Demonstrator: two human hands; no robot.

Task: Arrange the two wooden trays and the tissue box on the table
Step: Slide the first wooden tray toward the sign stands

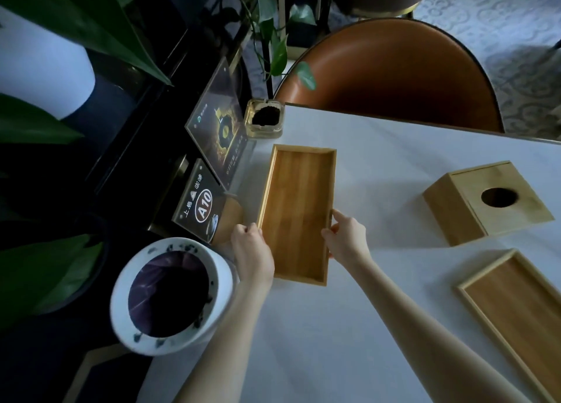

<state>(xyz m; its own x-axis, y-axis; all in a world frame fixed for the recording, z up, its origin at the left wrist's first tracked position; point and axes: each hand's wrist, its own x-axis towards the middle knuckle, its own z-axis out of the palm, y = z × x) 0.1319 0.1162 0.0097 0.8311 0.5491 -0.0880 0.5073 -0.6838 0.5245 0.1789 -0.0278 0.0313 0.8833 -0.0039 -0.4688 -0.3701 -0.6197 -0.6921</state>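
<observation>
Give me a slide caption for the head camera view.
Both hands grip one wooden tray; tissue box and second tray wait.

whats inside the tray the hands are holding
Nothing: the tray between the left hand and right hand shows a bare wooden floor. Its near right inner wall is partly covered by the right hand's fingers.

Single head-worn wide-angle view, looking steeply down and forward over the table [379, 326], close above it; chair [394, 77] at the far edge, plants [76, 23] left.
</observation>
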